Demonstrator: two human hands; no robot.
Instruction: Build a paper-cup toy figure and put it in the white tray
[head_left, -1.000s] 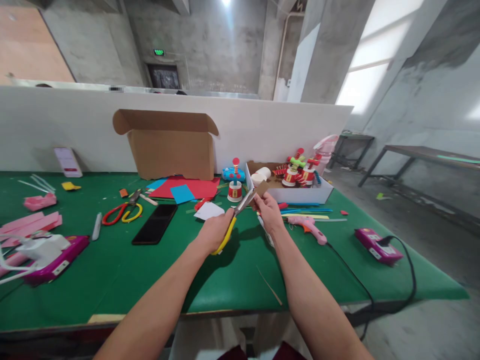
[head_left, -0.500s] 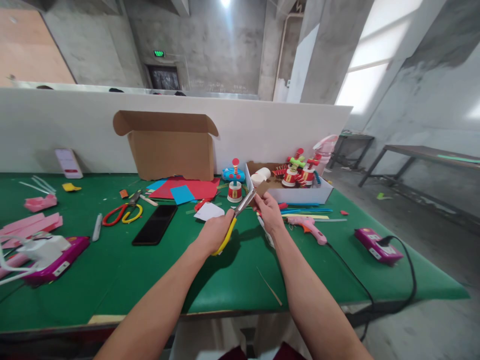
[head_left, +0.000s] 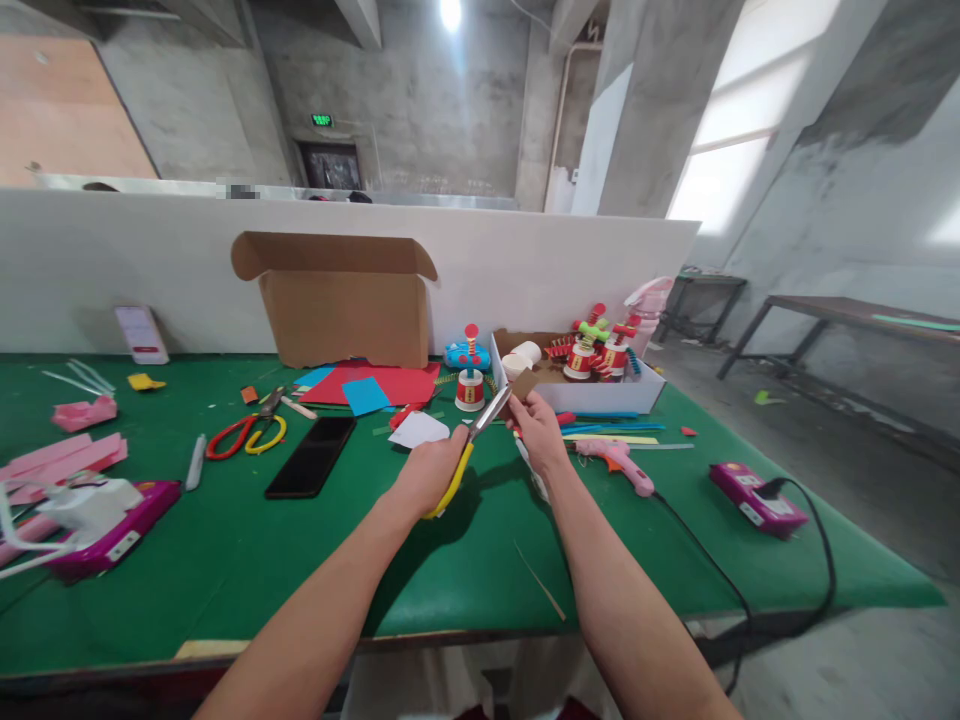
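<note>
My left hand (head_left: 433, 470) is closed round the yellow handles of a pair of scissors (head_left: 489, 415). The blades point up and to the right, against a small piece of brown cardboard (head_left: 523, 384). That cardboard is pinched in the fingers of my right hand (head_left: 538, 428). Just beyond the blades stands a paper-cup figure (head_left: 470, 390) with a red, banded cup and a red disc on top. A white piece of paper (head_left: 420, 430) lies on the table beside my left hand. Part of a white object (head_left: 532, 470) shows beside my right wrist; I cannot make out its kind.
A white box (head_left: 600, 397) holds more cup figures and white cups. Right of my hands lies a pink glue gun (head_left: 619, 460), its cord running to a purple power strip (head_left: 757, 500). On the left are a black phone (head_left: 311, 458), red-and-yellow pliers (head_left: 251, 430) and pink paper strips (head_left: 64, 465).
The view has tilted up slightly, so everything sits a little lower in the picture. Both hands keep their hold, with the scissors still at the cardboard.
</note>
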